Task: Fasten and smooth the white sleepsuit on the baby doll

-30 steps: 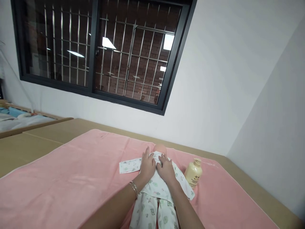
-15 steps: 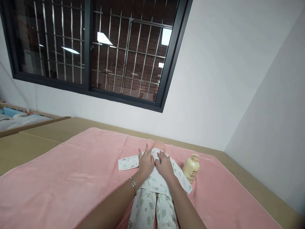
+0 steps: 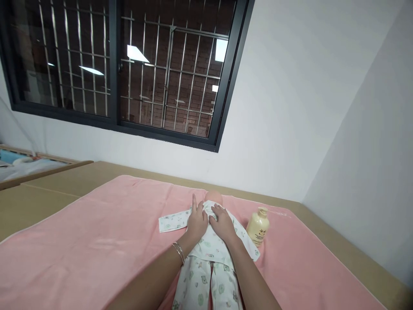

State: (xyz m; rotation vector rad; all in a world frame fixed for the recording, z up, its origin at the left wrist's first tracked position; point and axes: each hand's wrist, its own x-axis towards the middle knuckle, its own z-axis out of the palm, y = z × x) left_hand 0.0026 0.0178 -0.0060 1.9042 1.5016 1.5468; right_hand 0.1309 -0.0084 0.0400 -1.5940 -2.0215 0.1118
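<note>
A baby doll point(image 3: 215, 197) in a white printed suit point(image 3: 206, 275) lies on its back on a pink towel point(image 3: 97, 245). My left hand point(image 3: 196, 221) lies flat on the doll's chest, fingers stretched toward the head, with a bracelet on the wrist. My right hand point(image 3: 222, 224) rests beside it on the chest, fingers spread over the cloth near the collar. One sleeve point(image 3: 172, 221) sticks out to the left. Neither hand grips anything.
A cream pump bottle point(image 3: 258, 228) stands upright on the towel just right of the doll. The towel covers a tan surface point(image 3: 64, 181) that meets a white wall under a barred window point(image 3: 129, 69). A wooden-framed cot point(image 3: 19, 165) shows at far left.
The view has drifted slightly, so everything sits a little left and lower. Both hands stay on the doll's chest with only small finger shifts.
</note>
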